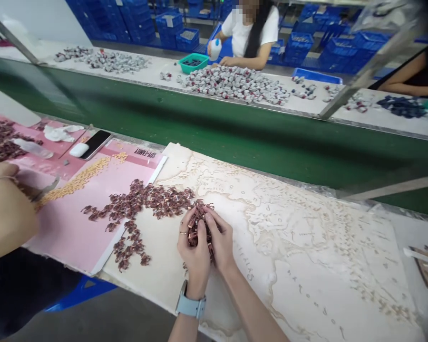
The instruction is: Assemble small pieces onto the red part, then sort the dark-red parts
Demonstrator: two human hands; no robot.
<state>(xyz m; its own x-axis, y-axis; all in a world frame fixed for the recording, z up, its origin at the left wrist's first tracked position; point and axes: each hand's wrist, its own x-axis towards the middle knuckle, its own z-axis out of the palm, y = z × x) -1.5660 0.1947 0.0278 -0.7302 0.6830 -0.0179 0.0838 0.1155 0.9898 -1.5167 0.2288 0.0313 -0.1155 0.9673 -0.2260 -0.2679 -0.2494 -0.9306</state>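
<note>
My left hand [194, 251] and my right hand [219, 240] are cupped together over a map-printed sheet [306, 237], closed round a heap of small dark red parts [199, 223]. A watch sits on my left wrist and rings on its fingers. More of the same small red parts [142, 204] lie scattered to the left, across the map sheet and a pink board [74, 228].
A co-worker's arm [5, 209] at the left holds tweezers by a row of small tan pieces [78, 180]. A phone [94, 144] lies on the pink board. A green conveyor belt [214, 128] runs behind. Across it a person sits by piles of grey parts [235, 83] and blue crates [171, 28].
</note>
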